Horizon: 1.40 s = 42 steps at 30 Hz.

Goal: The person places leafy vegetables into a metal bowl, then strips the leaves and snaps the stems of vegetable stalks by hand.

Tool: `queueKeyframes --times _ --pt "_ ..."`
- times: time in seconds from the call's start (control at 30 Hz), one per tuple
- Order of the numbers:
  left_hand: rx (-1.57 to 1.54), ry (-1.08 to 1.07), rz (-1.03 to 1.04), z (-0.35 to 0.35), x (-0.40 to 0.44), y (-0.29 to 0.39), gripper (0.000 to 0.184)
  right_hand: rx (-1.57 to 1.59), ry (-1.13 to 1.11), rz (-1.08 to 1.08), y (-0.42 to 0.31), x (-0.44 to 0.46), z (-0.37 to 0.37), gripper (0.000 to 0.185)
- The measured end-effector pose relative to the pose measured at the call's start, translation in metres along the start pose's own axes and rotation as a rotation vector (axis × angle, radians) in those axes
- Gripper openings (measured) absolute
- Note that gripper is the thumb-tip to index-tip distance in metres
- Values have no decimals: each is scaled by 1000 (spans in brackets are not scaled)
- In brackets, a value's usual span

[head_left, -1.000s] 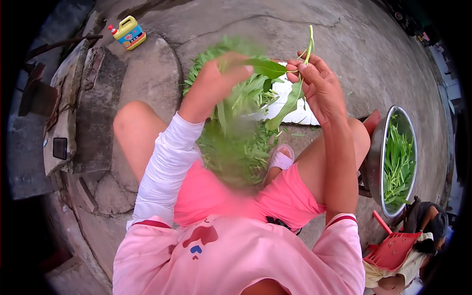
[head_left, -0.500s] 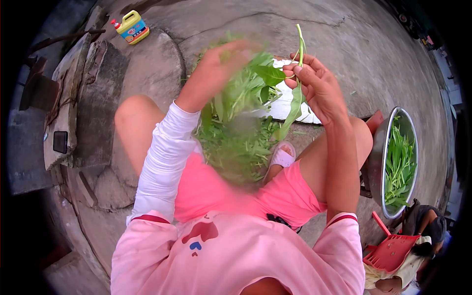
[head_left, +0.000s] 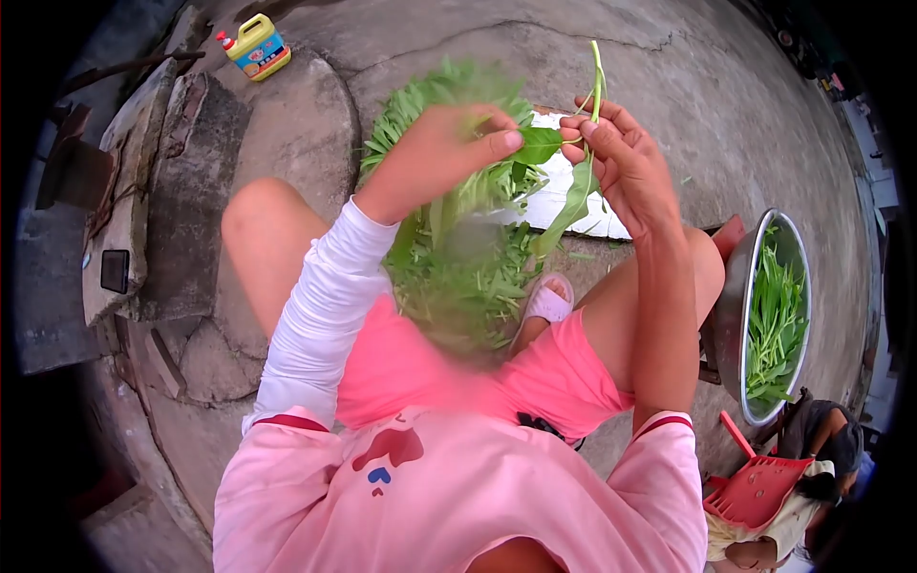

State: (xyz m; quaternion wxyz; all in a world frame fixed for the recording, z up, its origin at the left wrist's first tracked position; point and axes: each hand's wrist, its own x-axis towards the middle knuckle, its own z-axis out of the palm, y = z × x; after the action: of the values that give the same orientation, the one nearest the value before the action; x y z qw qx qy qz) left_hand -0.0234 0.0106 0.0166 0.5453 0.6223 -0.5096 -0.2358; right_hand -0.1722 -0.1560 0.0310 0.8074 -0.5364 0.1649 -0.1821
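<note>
My right hand (head_left: 621, 158) pinches a water spinach stem (head_left: 597, 81), its bare end pointing up and a long leaf (head_left: 573, 205) hanging below. From the left, my left hand (head_left: 454, 148), below a white sleeve, has thumb and fingers closed on a broad leaf (head_left: 542, 146) that joins this stem by a thin stalk. Beneath the hands lies a large heap of greens (head_left: 458, 277), partly blurred and partly hidden by my left hand. A white board (head_left: 602, 224) lies on the ground under and behind my right hand.
A metal basin (head_left: 748, 382) of greens stands at the right, near a red plastic chair (head_left: 759, 492) and a person partly in view. A yellow jug (head_left: 258, 53) with a red top is at upper left. A phone (head_left: 115, 271) lies on a stone ledge.
My left hand, blurred and higher before, has come down and right to the leaf and now grips it. My right hand has shifted slightly right with the stem.
</note>
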Motion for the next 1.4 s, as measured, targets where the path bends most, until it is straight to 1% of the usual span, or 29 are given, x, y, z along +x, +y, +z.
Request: queueKeyframes --times 0.1,0.2,0.3,0.37,0.4,0.43,0.5,0.53,0.57,0.67,0.7,0.8,0.83,0.9,0.93,0.97,1.0,1.07,1.13,1.17,1.27,1.3,1.37,1.4 --pt "-142 41 -172 3 -4 11 23 20 23 -41 1 0 1 36" --pt "-40 244 33 14 1 -3 21 97 85 -113 8 3 8 34" --pt "-87 464 -119 24 -1 6 22 192 204 -163 12 6 7 30" --pt "-138 534 -67 13 -2 7 24 246 264 -184 7 9 -2 27" --pt "-164 565 -37 5 -1 9 25 276 243 -170 4 7 -6 27" --pt "-113 445 -62 -2 -3 17 27 301 222 -162 -1 6 -10 27" --pt "-115 102 -90 -11 -9 17 28 336 182 -135 -9 3 -17 26" --pt "-112 -69 -103 -10 -11 22 29 399 197 -110 -10 3 -16 26" --pt "65 -214 -130 -11 -14 33 27 390 176 -92 -11 3 -19 27" --pt "295 -187 272 0 -14 31 25 355 160 -76 -12 0 -19 28" --pt "256 -185 199 1 -16 35 23 343 160 -78 -11 0 -18 28" --pt "-97 -128 -101 -1 -14 32 22 291 109 -93 -8 2 -13 29" --pt "-89 58 -80 6 -12 29 29 259 95 -97 -7 1 -9 29" --pt "-182 -84 -209 -1 -10 37 35 194 71 -107 -6 -2 -1 29" --pt "-231 -158 -270 -1 -9 40 39 114 51 -133 -6 -4 5 30" --pt "-247 -132 -280 7 -9 33 47 32 30 -162 -5 -6 11 30" --pt "-315 -82 -345 10 -7 34 44 -51 11 -189 -4 -7 14 30" --pt "-452 21 -482 13 -4 37 40 -101 -53 -215 0 -8 15 30" --pt "-343 85 -352 15 -4 24 35 -119 -86 -213 -1 -10 21 30" --pt "-289 115 -287 16 -4 20 33 -101 -46 -216 -1 -11 24 30" --pt "-265 193 -294 14 -5 26 29 -221 12 -119 2 -9 16 31" --pt "-239 188 -306 13 -5 25 28 -271 15 -43 1 -11 14 32" --pt "-186 179 -330 13 -4 21 24 -146 14 -8 2 -10 14 29" --pt "-94 256 -257 15 -4 16 24 -84 10 8 2 -8 15 27"
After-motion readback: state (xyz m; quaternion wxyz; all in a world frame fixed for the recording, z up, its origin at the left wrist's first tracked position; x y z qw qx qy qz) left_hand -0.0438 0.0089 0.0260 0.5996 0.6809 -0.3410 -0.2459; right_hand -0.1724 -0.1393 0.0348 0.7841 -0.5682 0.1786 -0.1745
